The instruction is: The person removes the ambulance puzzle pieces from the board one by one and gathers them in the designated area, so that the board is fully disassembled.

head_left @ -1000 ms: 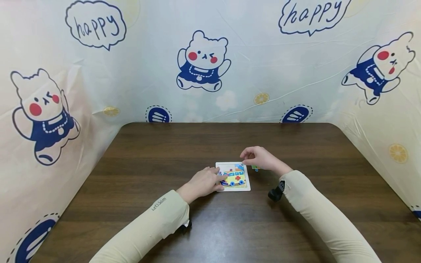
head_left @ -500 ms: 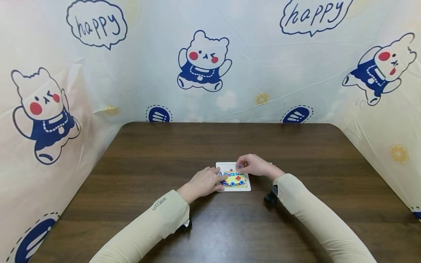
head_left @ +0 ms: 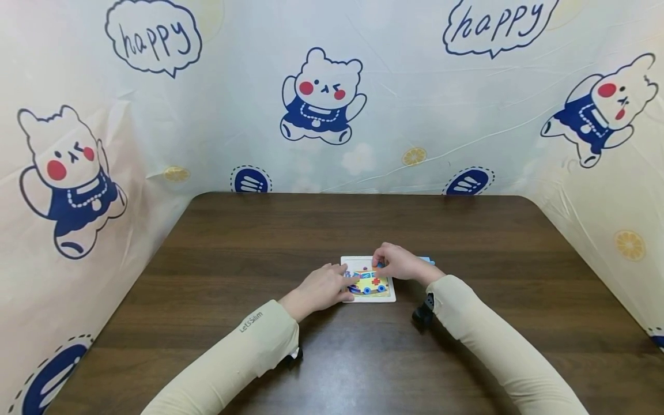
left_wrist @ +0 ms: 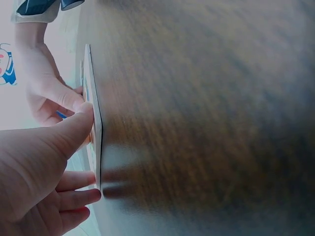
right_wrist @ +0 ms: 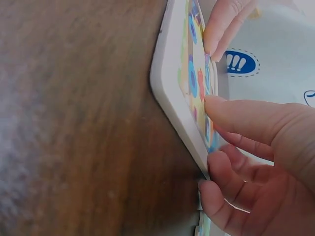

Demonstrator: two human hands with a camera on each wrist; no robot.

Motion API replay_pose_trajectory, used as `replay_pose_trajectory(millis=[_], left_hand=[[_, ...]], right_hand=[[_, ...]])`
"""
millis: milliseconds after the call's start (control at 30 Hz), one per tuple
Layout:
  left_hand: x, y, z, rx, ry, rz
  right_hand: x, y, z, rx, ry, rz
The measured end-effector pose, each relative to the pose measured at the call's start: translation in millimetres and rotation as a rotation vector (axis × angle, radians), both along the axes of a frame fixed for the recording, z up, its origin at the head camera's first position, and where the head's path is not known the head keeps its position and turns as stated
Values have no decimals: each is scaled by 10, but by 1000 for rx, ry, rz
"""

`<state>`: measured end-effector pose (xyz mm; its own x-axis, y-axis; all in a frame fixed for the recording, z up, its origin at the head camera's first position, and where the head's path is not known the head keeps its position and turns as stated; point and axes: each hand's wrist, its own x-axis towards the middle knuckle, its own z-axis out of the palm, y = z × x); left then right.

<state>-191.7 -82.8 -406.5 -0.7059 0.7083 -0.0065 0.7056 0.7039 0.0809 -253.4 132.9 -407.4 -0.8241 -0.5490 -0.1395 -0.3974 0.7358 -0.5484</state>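
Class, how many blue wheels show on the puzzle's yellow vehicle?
2: left wheel, nearer the left hand; right wheel, nearer the right hand. Hands cover parts, so more may be hidden.

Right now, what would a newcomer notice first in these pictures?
The eye likely lands on the navy and white cartoon bear, central on the pale backdrop. Next comes the white-framed yellow ambulance puzzle on the brown wooden table, touched by the left hand and right hand.

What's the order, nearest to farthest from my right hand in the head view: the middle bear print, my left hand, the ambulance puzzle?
From your right hand:
1. Ambulance puzzle: touching, partly beneath it.
2. Left hand: to the left, at the puzzle's left edge.
3. Middle bear print: farthest, up on the backdrop.
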Motion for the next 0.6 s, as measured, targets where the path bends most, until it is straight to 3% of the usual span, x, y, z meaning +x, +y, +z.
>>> replay_pose_trajectory(millis=[200, 600], left_hand=[[-1, -2, 2, -5, -4, 6], [-4, -1, 0, 5, -12, 4]], right_hand=[[28, -10, 8, -6, -15, -45], [54, 21, 29, -37, 51, -22]])
